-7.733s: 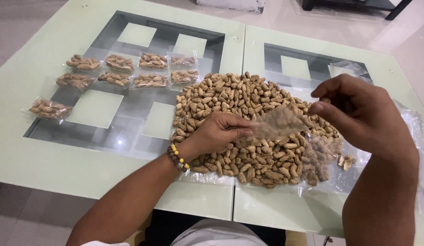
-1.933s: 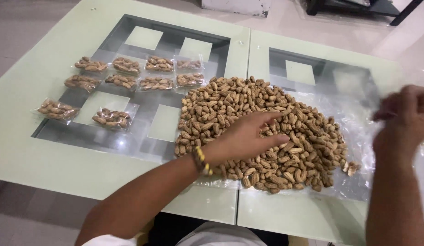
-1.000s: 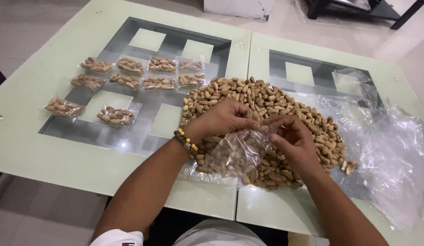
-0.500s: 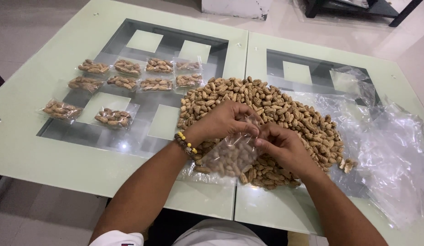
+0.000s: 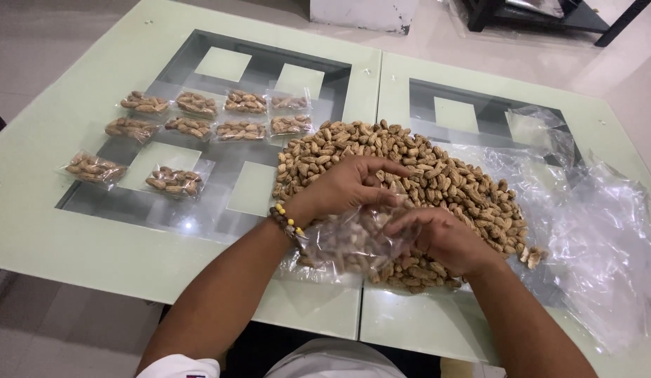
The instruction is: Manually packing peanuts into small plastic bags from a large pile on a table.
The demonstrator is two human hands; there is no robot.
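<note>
A big heap of peanuts in their shells [image 5: 423, 168] lies on a clear plastic sheet in the middle of the glass table [image 5: 80, 231]. Over the heap's near edge, my left hand [image 5: 346, 187] pinches the top of a small clear plastic bag [image 5: 353, 241]. My right hand [image 5: 444, 238] grips the same bag's other side, its fingers at the mouth. The bag hangs between both hands, and peanuts show through it.
Several filled small peanut bags [image 5: 217, 115] lie in two rows at the far left, with two more [image 5: 94, 168] nearer. Crumpled clear plastic [image 5: 598, 238] covers the table's right side. A beaded bracelet [image 5: 287, 222] is on my left wrist.
Both hands came together on an empty small bag over the heap; the right hand has dropped lower at the bag's mouth. One more filled bag lies at the left than at first.
</note>
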